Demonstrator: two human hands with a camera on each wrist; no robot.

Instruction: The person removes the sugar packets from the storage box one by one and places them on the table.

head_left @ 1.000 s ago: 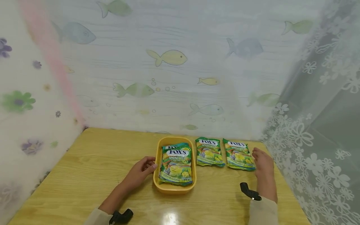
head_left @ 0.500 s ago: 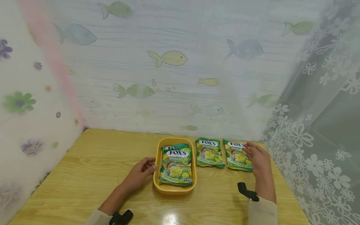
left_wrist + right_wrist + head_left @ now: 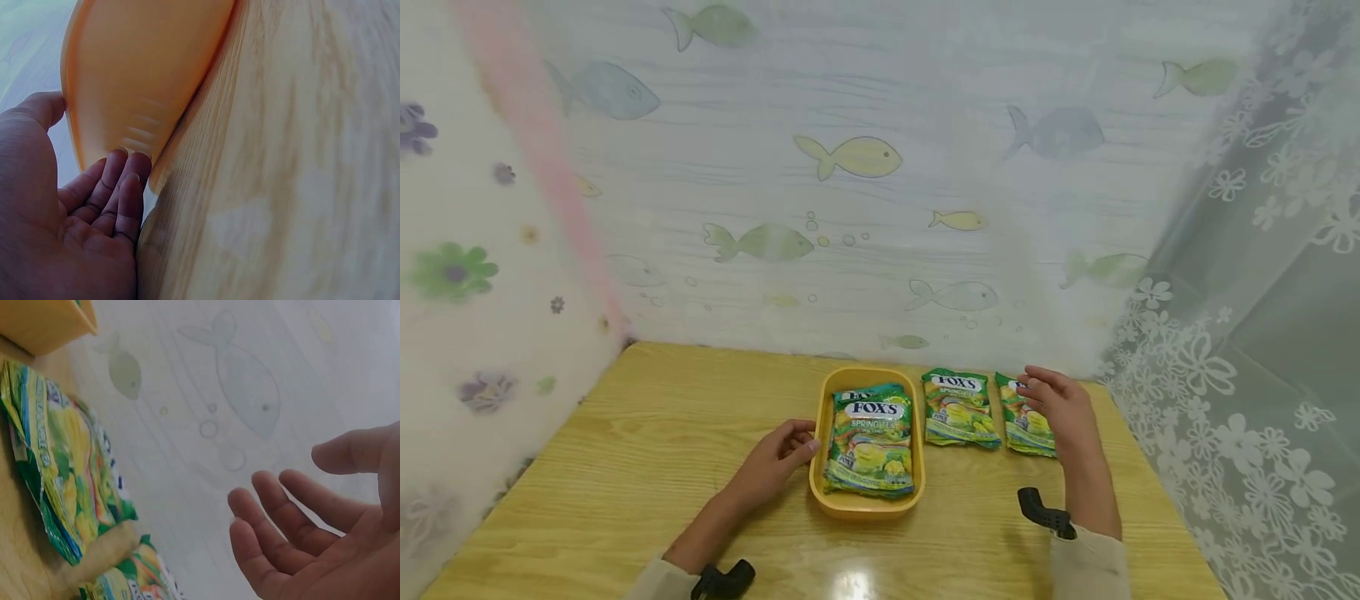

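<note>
My left hand (image 3: 777, 457) rests at the left side of a yellow plastic tray (image 3: 817, 479). In the left wrist view its thumb touches the rim, and the relaxed fingertips lie against the outer wall (image 3: 150, 75). Inside the tray lie green Fox's Spring Tea candy bags (image 3: 871, 446), one overlapping another. Two more such bags, the middle bag (image 3: 961, 410) and the right bag (image 3: 1027, 429), lie flat to the tray's right. My right hand (image 3: 1063, 410) hovers over the right bag, hiding part of it. Its fingers are loosely bent and hold nothing, thumb apart.
The wooden table (image 3: 662, 417) ends against a pale fish-print curtain (image 3: 850, 275) at the back. A lace curtain with white flowers (image 3: 1206, 442) hangs along the right edge. Black wrist mounts (image 3: 1041, 512) sit on both sleeves.
My right hand has moved left from beside the right bag to over it, covering part of the bag. The left hand, tray and bags have stayed in place.
</note>
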